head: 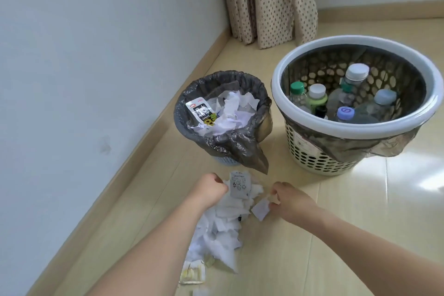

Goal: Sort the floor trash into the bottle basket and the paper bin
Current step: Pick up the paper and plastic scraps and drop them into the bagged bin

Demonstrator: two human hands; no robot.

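Note:
A heap of white paper scraps [221, 228] lies on the floor in front of me. My left hand [209, 190] grips a printed white paper slip [239, 184] at the top of the heap. My right hand [288, 202] pinches a small white paper scrap [260, 209] beside the heap. Just beyond stands the paper bin [189, 103], lined with a dark bag and holding crumpled paper and a printed wrapper [201, 113]. To its right is the bottle basket [360, 43], cream and perforated with a white rim, holding several plastic bottles [355, 79].
A grey-white wall [84, 55] with a baseboard runs along the left. A dotted beige curtain [269, 0] hangs in the far corner. A yellowish wrapper [192, 274] lies near the bottom of the heap. Light wood floor [360, 211] stretches to the right.

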